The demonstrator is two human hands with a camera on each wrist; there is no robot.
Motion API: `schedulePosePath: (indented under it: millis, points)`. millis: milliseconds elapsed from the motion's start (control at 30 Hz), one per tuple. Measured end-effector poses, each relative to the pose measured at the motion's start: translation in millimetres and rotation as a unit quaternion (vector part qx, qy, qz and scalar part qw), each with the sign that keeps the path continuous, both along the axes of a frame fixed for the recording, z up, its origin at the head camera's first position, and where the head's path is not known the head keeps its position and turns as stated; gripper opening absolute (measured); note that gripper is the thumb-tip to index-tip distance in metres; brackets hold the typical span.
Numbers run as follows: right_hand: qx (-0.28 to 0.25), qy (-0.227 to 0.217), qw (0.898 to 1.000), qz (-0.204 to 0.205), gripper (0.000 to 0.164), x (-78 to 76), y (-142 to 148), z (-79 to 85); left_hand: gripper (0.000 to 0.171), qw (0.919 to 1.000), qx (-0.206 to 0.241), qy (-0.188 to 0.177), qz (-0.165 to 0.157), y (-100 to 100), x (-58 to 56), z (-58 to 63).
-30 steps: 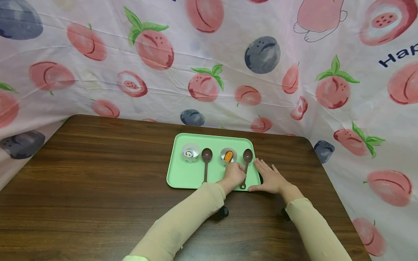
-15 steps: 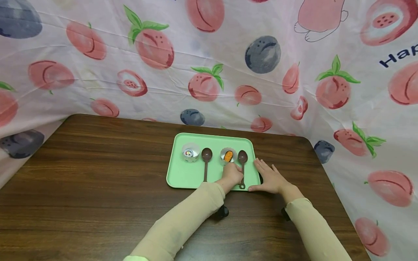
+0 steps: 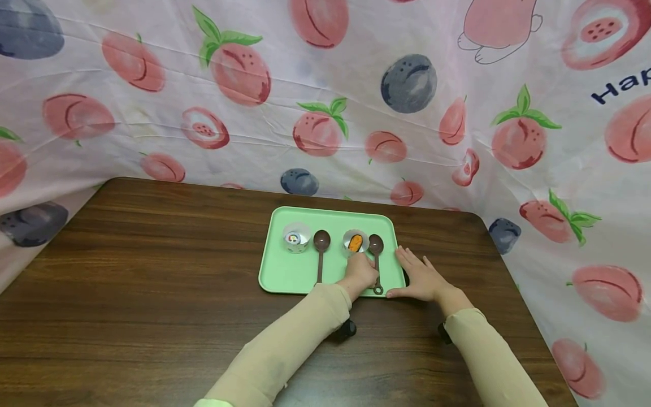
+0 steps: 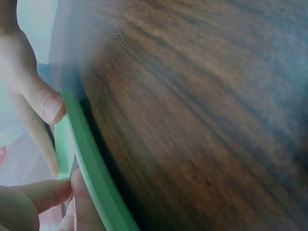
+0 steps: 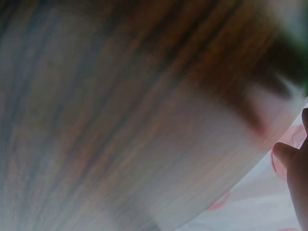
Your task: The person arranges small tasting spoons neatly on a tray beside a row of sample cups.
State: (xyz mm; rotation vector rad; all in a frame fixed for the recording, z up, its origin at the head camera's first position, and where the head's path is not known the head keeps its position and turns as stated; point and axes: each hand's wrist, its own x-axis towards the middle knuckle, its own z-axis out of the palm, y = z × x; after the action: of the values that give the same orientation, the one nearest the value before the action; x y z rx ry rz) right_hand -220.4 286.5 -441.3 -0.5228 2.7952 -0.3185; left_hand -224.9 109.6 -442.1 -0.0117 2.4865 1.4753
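Note:
A light green tray (image 3: 290,277) lies on the dark wooden table. On its right side, a brown spoon (image 3: 376,244) lies with its bowl toward the back, and my left hand (image 3: 360,272) pinches its handle between thumb and fingers. The left wrist view shows those fingers (image 4: 48,195) close to the tray's rim. My right hand (image 3: 419,277), fingers spread, touches the tray's right edge and front corner. Just left of the held spoon stands a small cup (image 3: 348,236) with an orange piece (image 3: 355,243) in it. The left hand hides part of the handle.
Another brown spoon (image 3: 321,242) lies mid-tray, its lower end hidden by the left sleeve. Left of it is a second cup (image 3: 304,230) with a white round piece (image 3: 293,238) inside. A fruit-print cloth (image 3: 244,152) hangs behind and beside the table (image 3: 152,271).
The right spoon has shifted left, closer to the cup with the orange piece, and now stands straighter. My left hand moved slightly left with it. The right hand has stayed in place.

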Motion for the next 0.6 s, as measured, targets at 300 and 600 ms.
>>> schedulePosePath:
  millis: [300,600]
  points:
    - [0.000,0.003,1.000,0.001,0.108,-0.2,-0.6,0.8,0.011,0.9995,0.026,-0.016,0.007,-0.9,3.9,5.5]
    - [-0.001,0.002,1.000,-0.001,0.108,0.1,-1.9,1.4,0.008,0.9995,0.022,-0.021,-0.008,-4.8,2.9,5.8]
